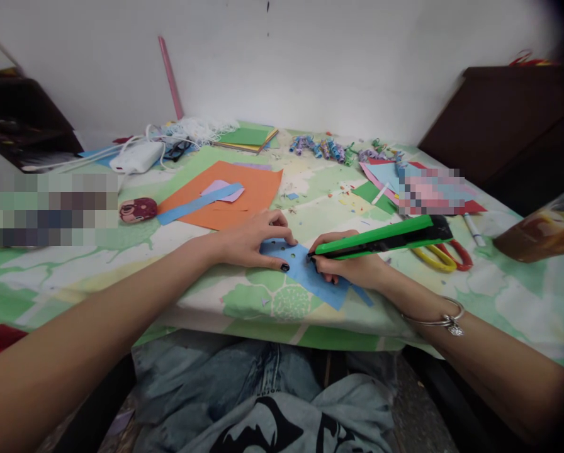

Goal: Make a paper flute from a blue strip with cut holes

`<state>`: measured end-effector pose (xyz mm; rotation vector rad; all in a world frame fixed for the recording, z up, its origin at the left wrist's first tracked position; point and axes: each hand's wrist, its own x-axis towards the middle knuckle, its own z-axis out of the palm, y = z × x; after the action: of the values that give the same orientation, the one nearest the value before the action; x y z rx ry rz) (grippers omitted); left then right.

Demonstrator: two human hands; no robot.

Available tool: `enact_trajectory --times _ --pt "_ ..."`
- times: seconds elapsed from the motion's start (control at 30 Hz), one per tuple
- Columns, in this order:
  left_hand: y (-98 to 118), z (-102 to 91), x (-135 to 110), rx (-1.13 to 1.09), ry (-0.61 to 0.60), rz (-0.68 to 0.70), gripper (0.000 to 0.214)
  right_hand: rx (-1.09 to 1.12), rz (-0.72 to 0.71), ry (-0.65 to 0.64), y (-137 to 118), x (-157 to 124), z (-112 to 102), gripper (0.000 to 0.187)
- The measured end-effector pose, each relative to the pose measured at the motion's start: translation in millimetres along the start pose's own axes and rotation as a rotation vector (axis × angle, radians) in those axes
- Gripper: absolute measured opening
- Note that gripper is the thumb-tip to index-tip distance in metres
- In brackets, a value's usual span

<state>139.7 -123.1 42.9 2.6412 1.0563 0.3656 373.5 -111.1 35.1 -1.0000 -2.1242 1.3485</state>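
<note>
A blue paper strip with small round holes lies near the table's front edge. My left hand presses down on its left end with the fingers bent and the tips on the paper. My right hand is closed around a long green tool with a black tip, held like a pen. The tip touches the blue paper just right of my left fingers.
An orange sheet with a blue strip and a pale purple piece lies behind my left hand. Red and yellow scissors sit to the right, with curled paper pieces, stacked coloured paper and a white device with cables further back.
</note>
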Motion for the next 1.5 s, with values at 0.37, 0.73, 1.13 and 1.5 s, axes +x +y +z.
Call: enact_trajectory --times 0.37,0.73,1.13,1.5 --pt "16 -3.3 -2 0.102 0.054 -0.106 0.047 -0.207 -0.184 0.033 -3 1 -7 0.012" --pt "21 -5.9 -7 -0.002 0.096 -0.149 0.033 -0.062 -0.054 -0.018 -6 -3 -2 0.011" --pt "50 5.6 -18 0.168 0.067 -0.311 0.04 -0.104 -0.111 -0.024 -8 0 -6 0.013" --pt "40 20.5 -29 0.164 0.152 -0.178 0.042 0.052 -0.016 -0.103 -4 6 -10 0.007"
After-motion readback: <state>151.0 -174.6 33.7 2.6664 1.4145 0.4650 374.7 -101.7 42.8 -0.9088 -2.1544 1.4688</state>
